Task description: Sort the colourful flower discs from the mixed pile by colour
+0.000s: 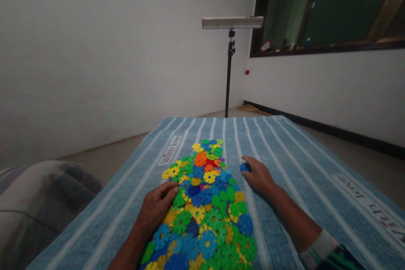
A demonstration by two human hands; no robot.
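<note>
Here, two hands (154, 203) (260, 176) flank one pile of flower discs (204, 197).

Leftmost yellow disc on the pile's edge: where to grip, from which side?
Pinch the left rim of the leftmost yellow disc, coming from the left over the striped cloth. That rim juts past the pile, while another yellow disc crowds its right. The leftmost one looks thin and flat, so thumb under, finger on top should work.

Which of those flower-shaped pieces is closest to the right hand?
The blue piece at the right hand, between thumb and fingers. Unlike the others, it sits apart from the multicoloured pile.
</note>
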